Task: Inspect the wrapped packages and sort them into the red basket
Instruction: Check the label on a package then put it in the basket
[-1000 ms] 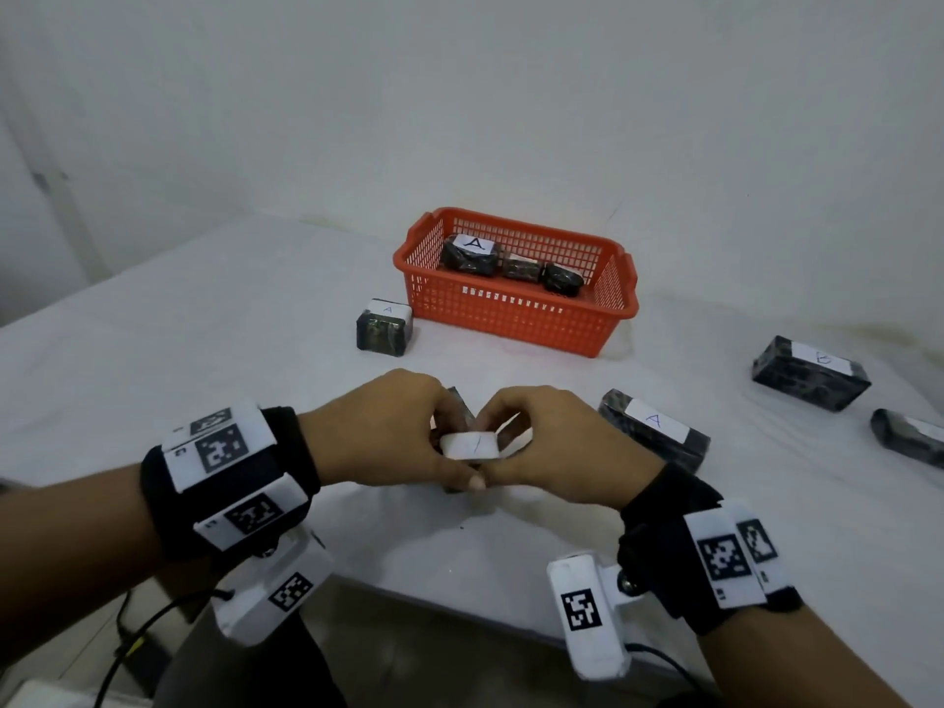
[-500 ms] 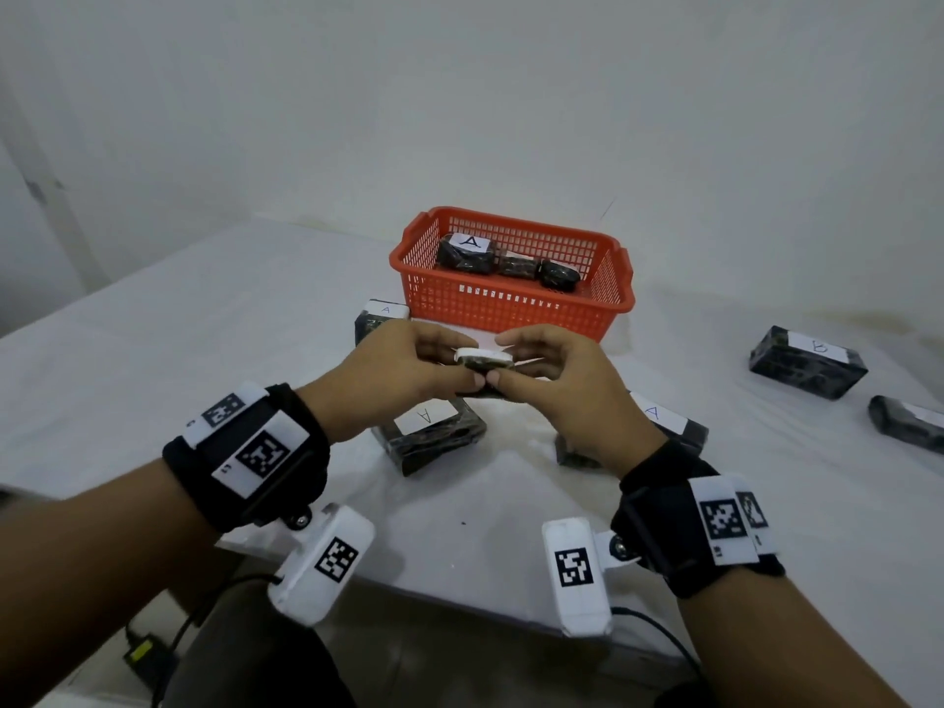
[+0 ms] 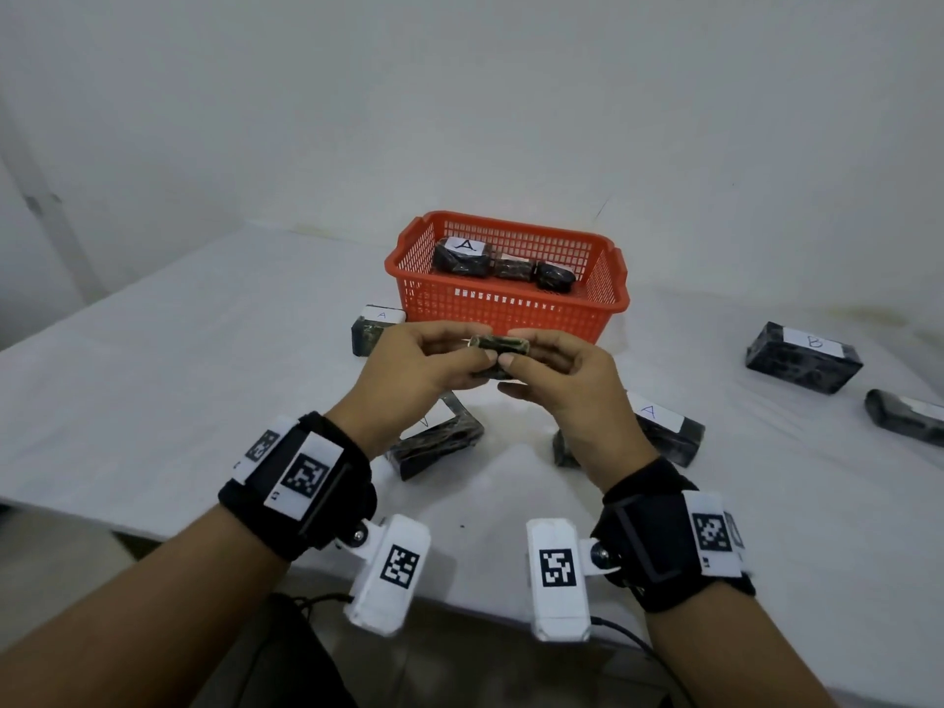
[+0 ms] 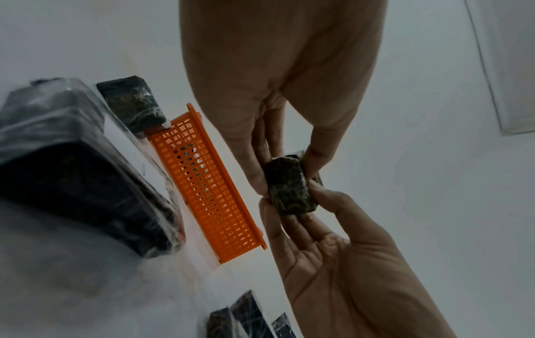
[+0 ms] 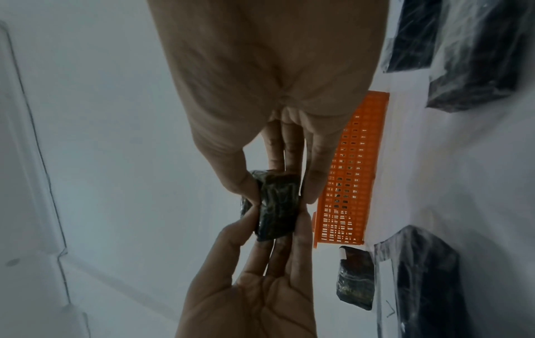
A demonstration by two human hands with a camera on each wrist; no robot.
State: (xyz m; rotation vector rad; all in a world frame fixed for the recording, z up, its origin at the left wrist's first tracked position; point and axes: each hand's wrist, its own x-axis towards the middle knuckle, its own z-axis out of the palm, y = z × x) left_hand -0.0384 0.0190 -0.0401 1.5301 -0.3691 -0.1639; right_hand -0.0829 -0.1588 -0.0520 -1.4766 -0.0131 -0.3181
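Observation:
A small dark wrapped package [image 3: 498, 344] [image 4: 289, 185] [image 5: 276, 205] is held in the air between both hands, just in front of the red basket [image 3: 505, 311] [image 4: 208, 187] [image 5: 350, 173]. My left hand [image 3: 424, 367] pinches its left end with thumb and fingers. My right hand [image 3: 562, 375] pinches its right end the same way. Its dark side faces up; no label shows. The basket holds three dark packages, one [image 3: 462, 255] labelled A.
On the white table [image 3: 204, 375] lie more wrapped packages: a small one labelled A [image 3: 375, 329] left of the basket, two larger ones [image 3: 439, 442] [image 3: 659, 434] under my hands, one labelled B [image 3: 802, 362] and another [image 3: 906, 416] at far right.
Both hands have lifted the small package off the table toward the basket and turned it, so its white label no longer faces up.

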